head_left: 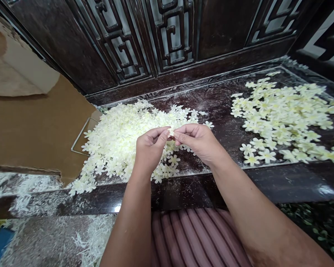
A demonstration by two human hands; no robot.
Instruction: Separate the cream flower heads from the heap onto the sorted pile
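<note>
A small white flower (pixel 171 132) is pinched between the fingertips of both hands, partly hidden by them. My left hand (pixel 153 142) is closed on its left side, and my right hand (pixel 195 139) is closed on its right side. Under and behind my left hand spreads a dense pile of small white flowers (pixel 122 129). Larger pale yellow-white flowers (pixel 284 115) lie in a looser heap on the right of the dark wooden bench (pixel 203 98).
Brown cardboard (pixel 30 129) covers the left side, with a bent metal wire (pixel 79 137) at its edge. A carved wooden back panel (pixel 219 29) rises behind the bench. White shreds (pixel 39 193) lie on the bench's left front edge and the floor.
</note>
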